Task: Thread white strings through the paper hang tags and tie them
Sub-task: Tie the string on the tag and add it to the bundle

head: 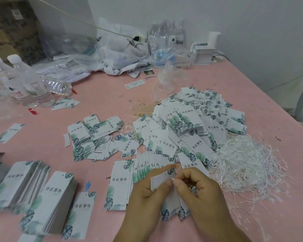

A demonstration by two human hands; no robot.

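We see the pink tabletop (101,95) run back to a pale wall, with its right edge slanting down toward the near right corner. Open pink surface lies at centre-left between the water bottles (26,84) and the scattered tags, and along the right edge beyond the loose white strings (241,165).

Legible writing: each hang tag bears four large Chinese characters, 玮宸服饰, above a green and blue leaf print. A white plastic bag (122,49) at the back shows the letters "HOTEL". Bottle labels are too blurred to read.

The left hand (147,194) holds one hang tag (162,179) near its top end, thumb on the face, fingers curled behind. The right hand (196,187) pinches something small at the tag's upper edge between thumb and forefinger, other fingers curled; we cannot tell whether a string runs through the hole. The tag is white card, held just above a fanned row of tags (147,165) at the near centre.

A heap of strung tags (196,123) lies right of centre, touching the string pile. Neat stacks of tags (56,198) sit near left.
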